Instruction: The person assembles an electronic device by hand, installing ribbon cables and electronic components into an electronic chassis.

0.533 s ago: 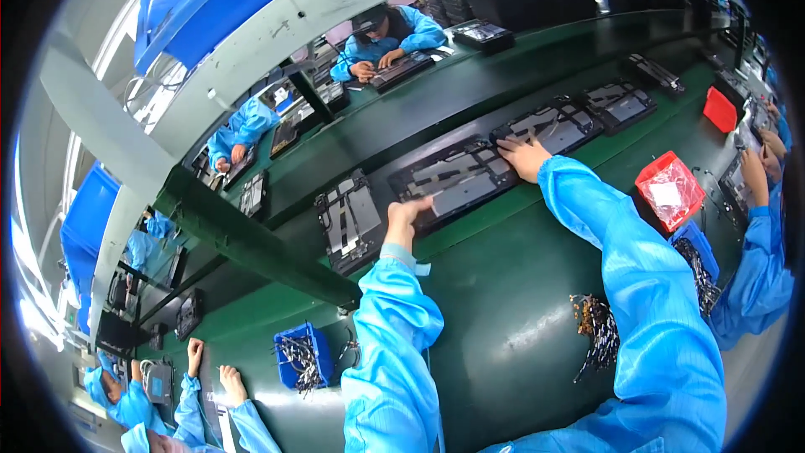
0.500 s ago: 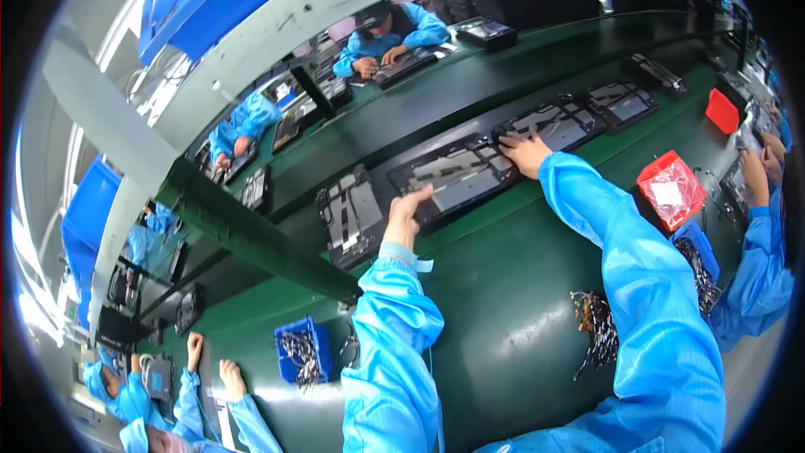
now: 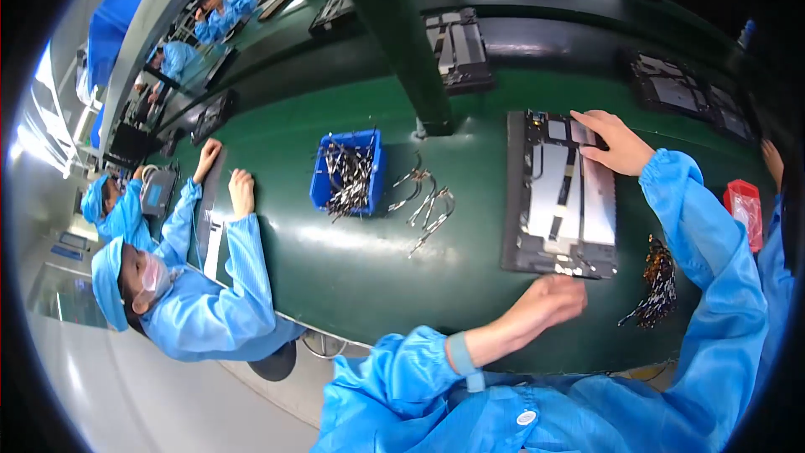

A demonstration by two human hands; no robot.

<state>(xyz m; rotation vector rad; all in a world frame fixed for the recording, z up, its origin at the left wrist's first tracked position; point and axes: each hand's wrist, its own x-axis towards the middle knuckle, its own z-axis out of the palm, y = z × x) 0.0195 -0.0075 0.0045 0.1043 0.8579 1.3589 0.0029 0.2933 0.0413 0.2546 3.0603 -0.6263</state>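
An opened tablet (image 3: 549, 193) with silver panels, dark strips and a black rim lies on the green bench in front of me. My right hand (image 3: 619, 144) grips its upper right edge, with thumb and forefinger apart over the top face. At the near edge, my left hand (image 3: 545, 309) is curled, its fingertips close beside the tablet's lower rim. Slight blur and the bent fingers hide whether anything is in it. To the right, beside my right forearm, lies a bundle of short cables (image 3: 652, 285) with orange-brown ends.
Left of the tablet, loose black-and-white cables (image 3: 432, 201) lie by a blue bin (image 3: 377, 172) full of cables. A green post (image 3: 402, 42) rises behind them. More opened tablets (image 3: 457, 50) lie farther back. A red bin (image 3: 745, 214) stands right. A co-worker (image 3: 201, 285) sits left.
My view has swung left and down. Both hands have come from the far row of tablets to one tablet lying close in front of me, now turned lengthwise toward me.
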